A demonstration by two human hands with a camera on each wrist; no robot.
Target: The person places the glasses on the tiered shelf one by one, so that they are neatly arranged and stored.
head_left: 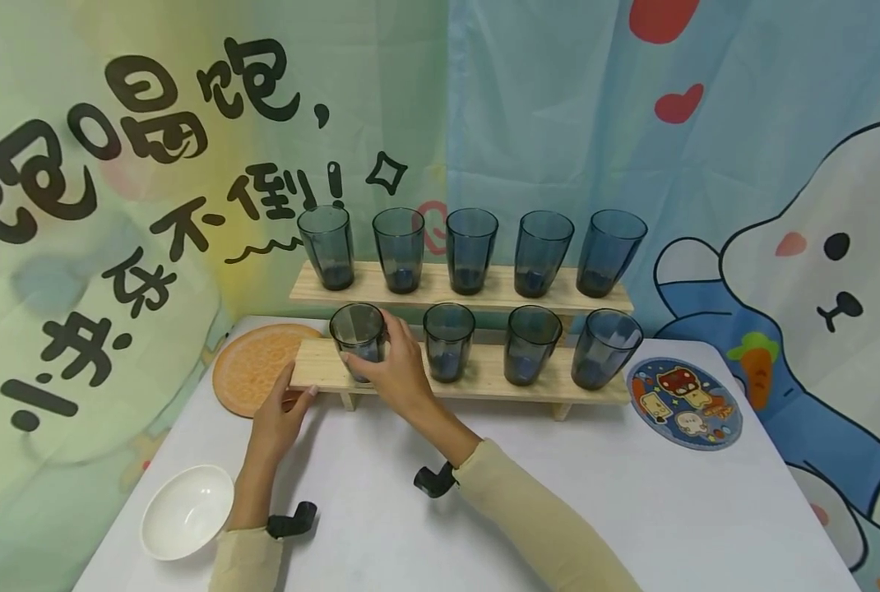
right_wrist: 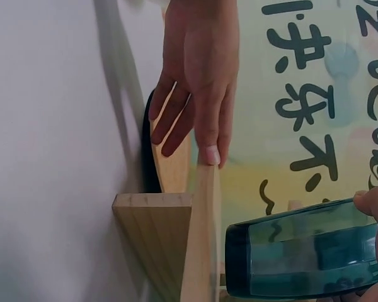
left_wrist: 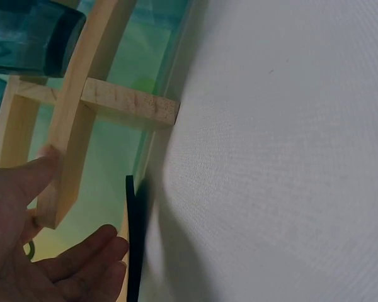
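At the left end of the front wooden shelf [head_left: 317, 370], my left hand [head_left: 277, 423] pinches the board between thumb and forefinger, its other fingers hanging loosely below in the left wrist view. My right hand [head_left: 401, 370] grips a blue-tinted glass tumbler [head_left: 356, 322], upright over the left part of this shelf. Seen from the right wrist, the tumbler's base [right_wrist: 236, 261] sits close over the board, with a narrow gap between. Three matching tumblers [head_left: 449, 341] stand in a row to its right on the same shelf.
Behind, a higher wooden shelf [head_left: 436, 279] carries several more tumblers [head_left: 472, 247]. A round orange mat [head_left: 251, 370] lies left of the shelves, a blue patterned mat [head_left: 684, 403] to the right. One white bowl [head_left: 188, 510] is beside my left forearm. A printed curtain [head_left: 544, 99] hangs behind.
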